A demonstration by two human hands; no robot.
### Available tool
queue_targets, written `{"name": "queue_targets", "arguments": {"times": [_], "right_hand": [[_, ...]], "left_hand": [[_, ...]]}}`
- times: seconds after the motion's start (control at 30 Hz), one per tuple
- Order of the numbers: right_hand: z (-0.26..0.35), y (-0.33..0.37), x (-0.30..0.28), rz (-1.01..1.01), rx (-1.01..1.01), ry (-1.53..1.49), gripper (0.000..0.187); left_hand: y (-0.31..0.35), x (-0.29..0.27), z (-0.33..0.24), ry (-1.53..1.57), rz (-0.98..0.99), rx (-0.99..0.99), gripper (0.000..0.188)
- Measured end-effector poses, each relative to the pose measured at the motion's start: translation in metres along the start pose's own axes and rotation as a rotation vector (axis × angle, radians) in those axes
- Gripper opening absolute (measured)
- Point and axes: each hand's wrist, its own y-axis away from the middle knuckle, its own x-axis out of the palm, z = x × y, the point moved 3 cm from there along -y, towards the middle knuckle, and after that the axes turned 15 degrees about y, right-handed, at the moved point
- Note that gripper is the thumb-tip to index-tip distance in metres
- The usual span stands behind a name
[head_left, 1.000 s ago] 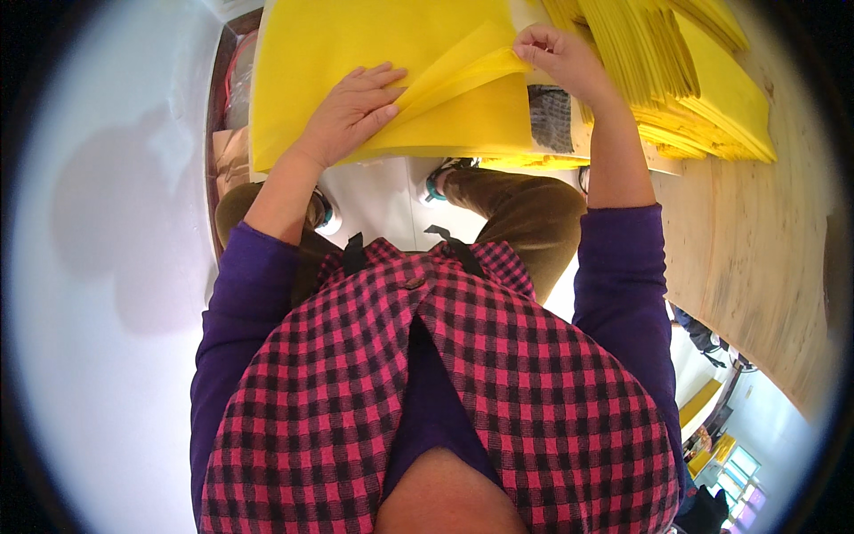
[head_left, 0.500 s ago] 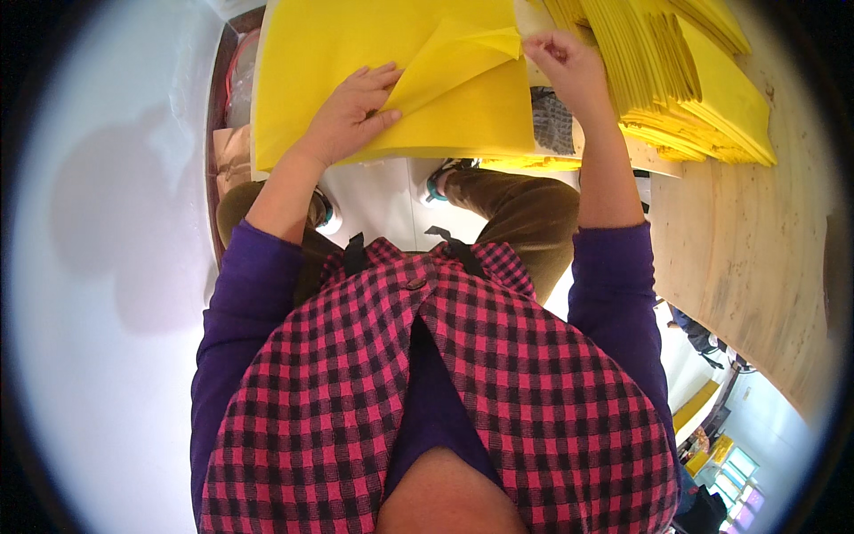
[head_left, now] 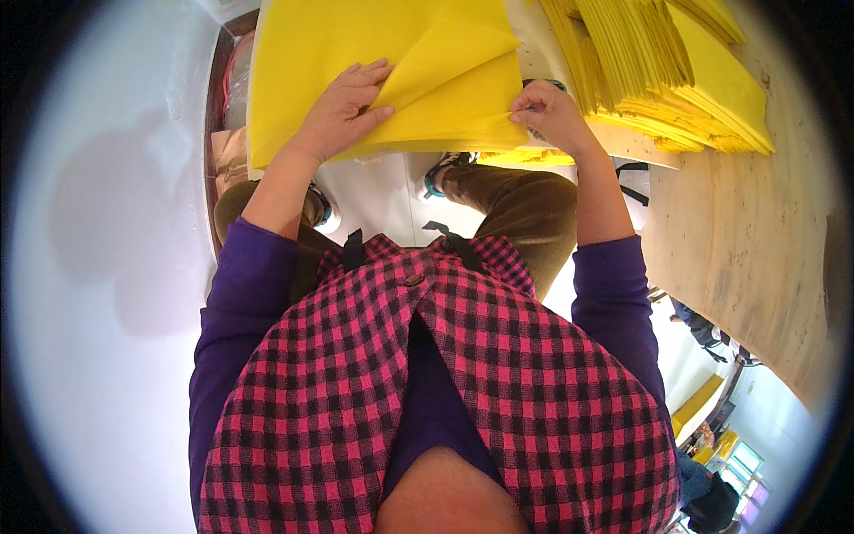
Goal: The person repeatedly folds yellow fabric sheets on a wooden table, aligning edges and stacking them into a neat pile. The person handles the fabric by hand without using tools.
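A stack of thin yellow sheets [head_left: 307, 44] lies in front of me; whether they are cloth or paper I cannot tell. The top sheet has a folded-over flap [head_left: 458, 60] slanting up to the right. My left hand [head_left: 347, 109] rests flat on the stack, fingers spread, with its fingertips and thumb beside the flap's lower left end. At the stack's right edge, my right hand [head_left: 547, 114] has thumb and forefinger pinched on the near right corner of a yellow sheet.
Thick bundles of folded yellow pieces [head_left: 632, 53] are piled on the wooden table [head_left: 712, 222] at the right. A brown paper-like piece [head_left: 229, 153] sits by the left edge. Below the stack are my legs [head_left: 525, 200] and the pale floor [head_left: 378, 191].
My right hand has come down toward me from the flap's raised tip to the near right corner. The flap's tip now lies flatter. My left hand has barely moved.
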Motion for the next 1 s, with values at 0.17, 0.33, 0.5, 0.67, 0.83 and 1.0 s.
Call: {"name": "queue_targets", "arguments": {"times": [0.17,0.33,0.5,0.67,0.83,1.0], "right_hand": [[0.009,-0.009,-0.012,-0.006,-0.074,0.097,0.011],[0.017,-0.029,-0.029,-0.006,-0.094,0.156,0.012],[0.031,-0.054,-0.035,-0.042,-0.127,0.081,0.015],[0.037,-0.051,-0.034,-0.327,-0.133,0.016,0.016],[0.015,-0.016,-0.028,-0.309,0.008,-0.073,0.018],[-0.003,0.014,-0.007,-0.027,-0.053,0.065,0.026]], "left_hand": [[-0.001,0.0,0.002,-0.019,0.028,0.007,0.033],[0.0,-0.001,-0.003,-0.028,0.043,-0.011,0.044],[-0.002,-0.002,-0.008,-0.054,0.076,-0.006,0.05],[-0.001,-0.001,-0.004,-0.061,0.069,-0.031,0.045],[0.001,0.0,0.0,-0.005,0.029,0.004,0.039],[0.0,0.001,0.001,0.006,0.033,0.002,0.037]]}}
